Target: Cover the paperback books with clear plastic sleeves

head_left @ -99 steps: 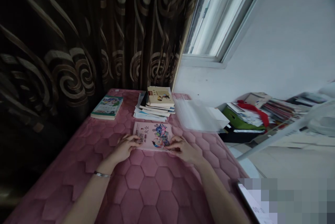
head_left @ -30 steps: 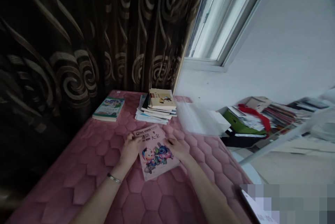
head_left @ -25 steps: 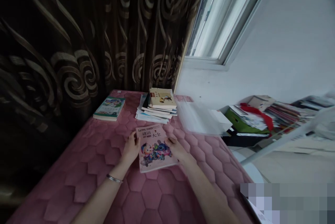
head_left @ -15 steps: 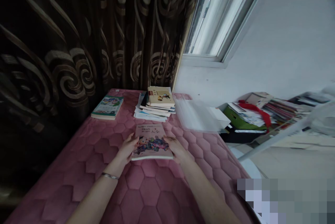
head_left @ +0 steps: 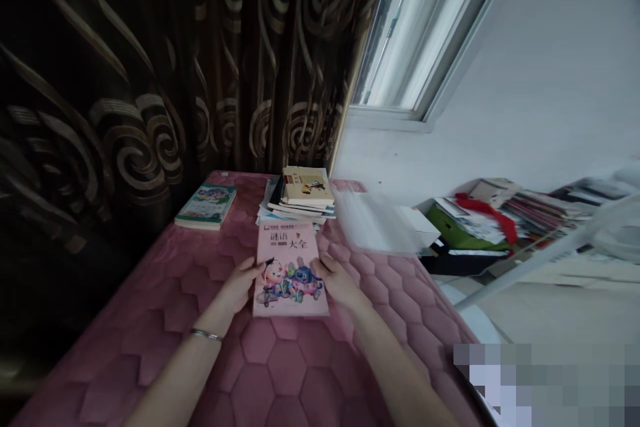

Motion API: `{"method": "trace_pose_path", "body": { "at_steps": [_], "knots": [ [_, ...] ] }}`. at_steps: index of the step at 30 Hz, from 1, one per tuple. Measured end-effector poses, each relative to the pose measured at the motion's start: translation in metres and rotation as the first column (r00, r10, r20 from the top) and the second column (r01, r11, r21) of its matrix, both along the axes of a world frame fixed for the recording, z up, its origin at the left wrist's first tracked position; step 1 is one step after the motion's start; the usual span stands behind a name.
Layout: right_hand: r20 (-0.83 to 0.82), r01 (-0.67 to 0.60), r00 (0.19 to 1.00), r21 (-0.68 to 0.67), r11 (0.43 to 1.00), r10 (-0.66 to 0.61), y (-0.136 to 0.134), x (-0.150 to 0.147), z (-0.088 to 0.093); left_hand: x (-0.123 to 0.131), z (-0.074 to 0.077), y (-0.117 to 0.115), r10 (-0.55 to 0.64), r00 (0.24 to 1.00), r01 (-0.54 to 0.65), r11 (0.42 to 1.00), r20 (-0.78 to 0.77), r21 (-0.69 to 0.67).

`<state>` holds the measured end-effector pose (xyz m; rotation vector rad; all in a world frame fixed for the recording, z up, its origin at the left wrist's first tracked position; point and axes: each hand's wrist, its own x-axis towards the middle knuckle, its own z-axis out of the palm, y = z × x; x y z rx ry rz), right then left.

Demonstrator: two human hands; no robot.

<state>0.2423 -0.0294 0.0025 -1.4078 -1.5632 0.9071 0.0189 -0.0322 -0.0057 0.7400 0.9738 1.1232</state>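
Observation:
A pink paperback book (head_left: 291, 280) with cartoon figures and Chinese lettering on its cover is held between my two hands, cover facing me. My left hand (head_left: 244, 284) grips its left edge, with the thumb on the cover. On the opposite edge, my right hand (head_left: 339, 278) holds it the same way. Fingers behind the book are hidden. Just beyond its top edge is a stack of books (head_left: 306, 187), a cream-coloured one uppermost. Further left lies a small pile of books with a green cover (head_left: 207, 205).
Everything rests on a pink quilted mattress (head_left: 165, 310). A dark patterned curtain (head_left: 145, 127) hangs along the left and back. To the right, a blurred whitish object (head_left: 375, 224) lies near the edge, beside a crowded box of papers and books (head_left: 465, 250).
The book has tilted up, so more of its cover faces me, and its top edge now overlaps the front of the stack. Both hands keep their hold.

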Motion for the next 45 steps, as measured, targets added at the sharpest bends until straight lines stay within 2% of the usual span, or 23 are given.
{"method": "trace_pose_path", "body": {
  "at_steps": [3,5,7,9,11,14,17,23,26,29,33,35,37,41,43,45],
  "knots": [
    [0.157,0.017,0.986,0.227,0.974,-0.054,-0.001,0.011,0.004,0.007,0.010,0.007,0.052,0.993,-0.023,0.964,-0.103,0.266],
    [0.194,0.086,0.970,0.288,0.954,-0.146,0.000,0.017,0.002,0.010,0.017,0.014,0.089,0.971,0.013,0.908,-0.223,0.419],
    [0.215,0.141,0.954,0.296,0.945,-0.210,0.003,0.021,-0.003,0.011,0.019,0.019,0.105,0.930,0.090,0.863,-0.351,0.498],
    [0.248,0.116,0.951,0.276,0.954,-0.187,0.006,0.022,-0.011,0.008,0.014,0.022,0.116,0.889,0.144,0.847,-0.443,0.512],
    [0.289,0.060,0.948,0.246,0.967,-0.132,0.008,0.021,-0.017,0.005,0.002,0.024,0.136,0.862,0.149,0.852,-0.488,0.502],
    [0.328,0.034,0.938,0.228,0.973,-0.109,0.010,0.019,-0.022,0.003,-0.017,0.023,0.181,0.838,0.126,0.853,-0.514,0.506],
    [0.352,0.042,0.928,0.237,0.971,-0.126,0.008,0.019,-0.021,0.004,-0.024,0.021,0.219,0.828,0.111,0.838,-0.516,0.535],
    [0.351,0.042,0.921,0.348,0.937,-0.172,0.004,0.021,-0.024,-0.001,-0.010,0.015,0.286,0.779,0.131,0.796,-0.558,0.591],
    [0.265,-0.038,0.961,0.432,0.901,-0.086,0.001,0.019,-0.023,-0.005,-0.001,0.010,0.285,0.785,0.181,0.745,-0.551,0.643],
    [0.157,-0.081,0.988,0.471,0.878,0.006,0.000,0.017,-0.021,-0.007,0.003,0.004,0.260,0.801,0.196,0.737,-0.539,0.647],
    [0.112,-0.094,0.993,0.485,0.869,0.045,0.000,0.016,-0.022,-0.008,0.004,0.000,0.244,0.842,0.175,0.720,-0.481,0.671],
    [0.136,-0.075,0.991,0.477,0.876,0.011,-0.002,0.015,-0.021,-0.007,0.005,0.000,0.273,0.828,0.149,0.735,-0.490,0.661],
    [0.160,-0.005,0.985,0.437,0.899,-0.073,-0.005,0.012,-0.016,-0.004,0.007,0.001,0.326,0.798,0.095,0.762,-0.506,0.640],
    [0.083,0.149,0.981,0.275,0.950,-0.177,-0.008,0.003,-0.002,0.006,0.006,0.009,0.410,0.760,-0.088,0.834,-0.505,0.544],
    [0.057,0.158,0.984,0.174,0.972,-0.170,-0.005,0.002,0.001,0.011,0.000,0.013,0.376,0.767,-0.160,0.897,-0.520,0.412],
    [0.075,0.127,0.988,0.080,0.989,-0.133,0.000,0.004,0.000,0.013,-0.007,0.016,0.266,0.831,-0.172,0.958,-0.489,0.227]
  ]
}}
